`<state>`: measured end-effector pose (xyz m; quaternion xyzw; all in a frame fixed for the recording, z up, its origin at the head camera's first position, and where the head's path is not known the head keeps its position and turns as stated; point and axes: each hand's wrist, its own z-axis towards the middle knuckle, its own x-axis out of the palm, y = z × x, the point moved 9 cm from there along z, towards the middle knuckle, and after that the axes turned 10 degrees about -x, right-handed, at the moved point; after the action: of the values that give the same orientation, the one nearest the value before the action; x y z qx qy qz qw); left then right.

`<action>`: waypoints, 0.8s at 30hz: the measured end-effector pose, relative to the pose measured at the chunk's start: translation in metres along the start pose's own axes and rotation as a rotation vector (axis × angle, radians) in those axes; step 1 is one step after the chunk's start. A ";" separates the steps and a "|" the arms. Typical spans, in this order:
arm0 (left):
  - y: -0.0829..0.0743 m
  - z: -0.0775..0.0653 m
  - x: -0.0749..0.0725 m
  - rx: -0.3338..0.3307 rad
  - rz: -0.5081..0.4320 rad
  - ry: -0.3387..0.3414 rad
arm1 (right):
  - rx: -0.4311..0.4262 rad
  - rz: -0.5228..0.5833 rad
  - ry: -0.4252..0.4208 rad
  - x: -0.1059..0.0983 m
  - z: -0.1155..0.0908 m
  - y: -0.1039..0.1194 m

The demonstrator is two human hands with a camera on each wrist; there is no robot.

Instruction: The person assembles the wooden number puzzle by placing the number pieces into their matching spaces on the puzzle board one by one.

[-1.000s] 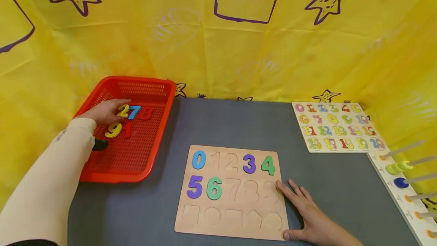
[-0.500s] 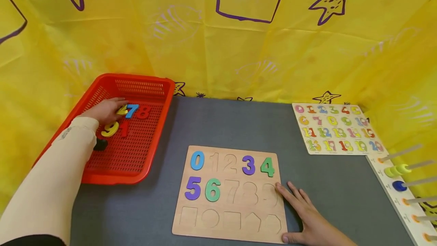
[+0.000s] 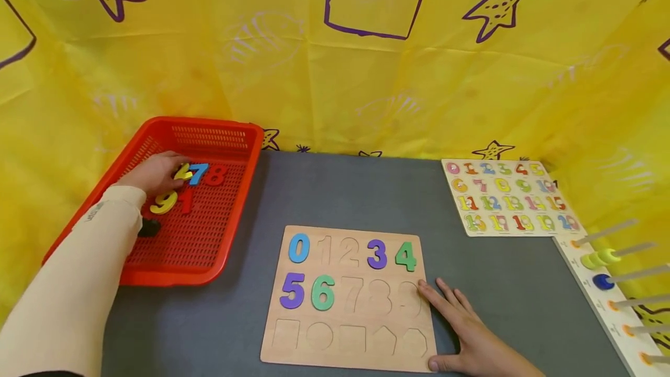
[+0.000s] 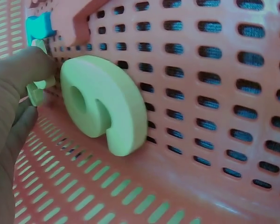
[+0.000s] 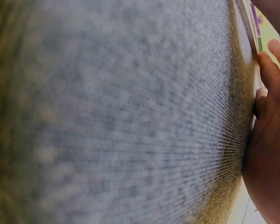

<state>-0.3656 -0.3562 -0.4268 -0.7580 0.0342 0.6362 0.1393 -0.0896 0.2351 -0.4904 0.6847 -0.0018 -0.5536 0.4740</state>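
Note:
Inside the red basket [image 3: 173, 278], my left hand [image 3: 154, 174] pinches the yellow number 2 [image 3: 184, 171] between thumb and fingers, covering part of it. A blue 7 [image 3: 199, 174] and a red 8 [image 3: 216, 175] lie just to its right. Nearer me are a yellow 9 [image 3: 164, 202], large in the left wrist view, and a red 1 [image 3: 185, 201]. My right hand [image 3: 468, 330] rests with spread fingers at the right edge of the wooden number board [image 3: 314, 356]. Pieces 0, 3, 4, 5 and 6 sit in the board; other outlines are bare.
A second number board [image 3: 510, 196], printed with colourful numerals, lies at the back right. Beside it runs a white counting stand [image 3: 591, 284] with pegs and a few rings. A yellow patterned cloth [image 3: 335, 86] hangs behind the grey table [image 3: 340, 191].
My left hand has closed its fingers on the yellow 2, which has tilted up from lying flat. The right hand stays at the board's edge. The head view has shifted slightly.

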 end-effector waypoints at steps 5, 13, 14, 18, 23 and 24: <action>-0.006 -0.010 -0.022 -0.021 -0.042 -0.060 | -0.028 -0.027 -0.006 0.000 0.001 0.004; -0.076 -0.048 -0.075 0.084 -0.122 -0.287 | -0.068 -0.057 -0.025 -0.003 -0.001 0.007; -0.091 -0.056 -0.082 0.127 -0.125 -0.334 | -0.065 -0.059 -0.025 -0.003 -0.001 0.007; -0.156 -0.092 -0.106 0.355 -0.152 -0.554 | -0.062 -0.062 -0.026 -0.003 -0.002 0.007; -0.224 -0.133 -0.113 0.530 -0.238 -0.662 | -0.044 -0.044 -0.016 -0.002 0.001 0.006; -0.235 -0.139 -0.112 0.538 -0.260 -0.652 | -0.041 -0.037 -0.014 -0.002 0.002 0.006</action>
<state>-0.2004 -0.1805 -0.2571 -0.4525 0.0572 0.7877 0.4142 -0.0889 0.2314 -0.4850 0.6708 0.0188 -0.5671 0.4776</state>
